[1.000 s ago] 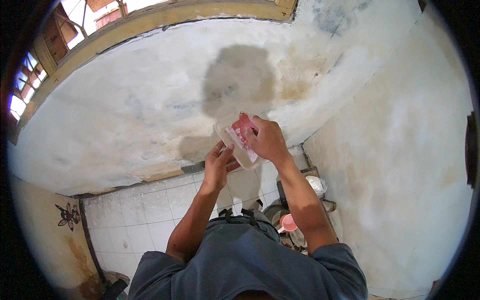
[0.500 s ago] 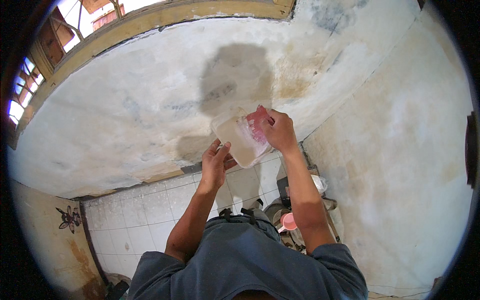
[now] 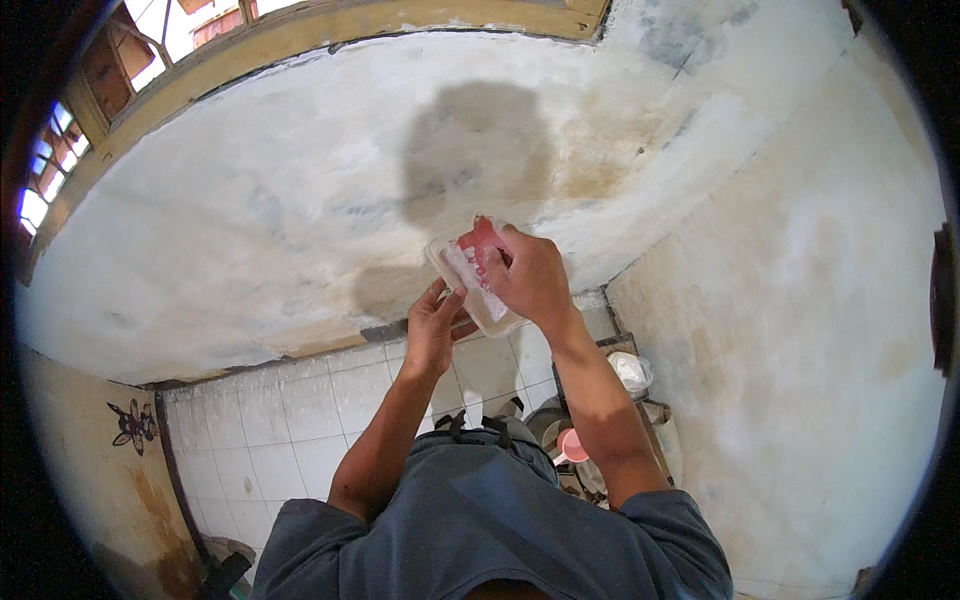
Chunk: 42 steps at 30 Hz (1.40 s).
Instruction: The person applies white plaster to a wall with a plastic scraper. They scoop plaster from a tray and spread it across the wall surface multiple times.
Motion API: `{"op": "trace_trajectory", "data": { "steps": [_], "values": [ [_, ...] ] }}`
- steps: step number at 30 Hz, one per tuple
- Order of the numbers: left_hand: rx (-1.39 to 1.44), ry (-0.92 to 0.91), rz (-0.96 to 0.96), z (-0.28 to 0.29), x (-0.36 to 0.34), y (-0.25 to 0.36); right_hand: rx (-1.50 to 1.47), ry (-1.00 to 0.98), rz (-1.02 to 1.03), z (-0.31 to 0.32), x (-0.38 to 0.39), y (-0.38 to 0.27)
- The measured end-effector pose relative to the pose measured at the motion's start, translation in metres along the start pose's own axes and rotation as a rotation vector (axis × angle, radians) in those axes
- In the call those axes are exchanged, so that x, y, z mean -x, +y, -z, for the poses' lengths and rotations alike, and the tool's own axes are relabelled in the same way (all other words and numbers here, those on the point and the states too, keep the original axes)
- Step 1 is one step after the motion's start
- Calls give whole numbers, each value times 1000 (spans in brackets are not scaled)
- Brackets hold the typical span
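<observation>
The right hand (image 3: 532,280) was closed around a flat, red, thin-bladed spreader (image 3: 482,238), its fingers covering the lower part, so the blade showed to the upper left of the knuckles. The left hand (image 3: 432,332) pinched the near left side of a translucent, pale, rectangular plastic tub (image 3: 499,325) with rounded corners, thumb on the rim and fingers partly hidden beneath. The spreader stood over the tub's opening, beside white paste (image 3: 489,292) inside it; whether it touched the tub's wall could not be told.

Beyond the tub's far edge rose a patchy, whitish plastered wall (image 3: 300,200); white square floor tiles (image 3: 325,405) lay below. Open room separated the right hand from the stained, pale right-hand wall (image 3: 800,330).

The spreader's exposed corner pointed up and slightly left, its smeared edge facing lower left. The tub's long axis slanted from upper left to lower right.
</observation>
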<state>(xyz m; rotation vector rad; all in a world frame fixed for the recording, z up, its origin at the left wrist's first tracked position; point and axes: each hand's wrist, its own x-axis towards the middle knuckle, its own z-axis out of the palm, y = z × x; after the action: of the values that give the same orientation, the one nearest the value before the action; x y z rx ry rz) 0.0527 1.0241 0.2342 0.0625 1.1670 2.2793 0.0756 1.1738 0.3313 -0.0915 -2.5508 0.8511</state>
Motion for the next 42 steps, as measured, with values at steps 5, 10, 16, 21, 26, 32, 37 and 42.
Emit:
{"op": "trace_trajectory", "data": {
  "steps": [5, 10, 16, 21, 26, 32, 37, 42],
  "values": [
    [-5, -1, -12, 11, -4, 0, 107, -11, 115, -18, 2, -5],
    [-22, 8, -19, 17, -1, 1, 80, 42, 105, -14, -3, -13],
    [17, 9, -25, 14, -2, 5, 152, -49, 101, -20, -3, -8],
    [-5, 4, -38, 18, -1, 4, 77, -59, 84, -18, -5, -12],
    [10, 12, -32, 18, -2, 8, 30, -35, 19, -9, -15, 11],
    [7, 20, -28, 19, -1, 13, -6, 59, -120, 8, -25, 36],
    [25, 8, -38, 15, -4, 15, -142, 17, -185, -2, -22, 47],
    [6, 23, -36, 16, -7, 15, -67, 45, -128, -15, -19, 40]
  ]
}}
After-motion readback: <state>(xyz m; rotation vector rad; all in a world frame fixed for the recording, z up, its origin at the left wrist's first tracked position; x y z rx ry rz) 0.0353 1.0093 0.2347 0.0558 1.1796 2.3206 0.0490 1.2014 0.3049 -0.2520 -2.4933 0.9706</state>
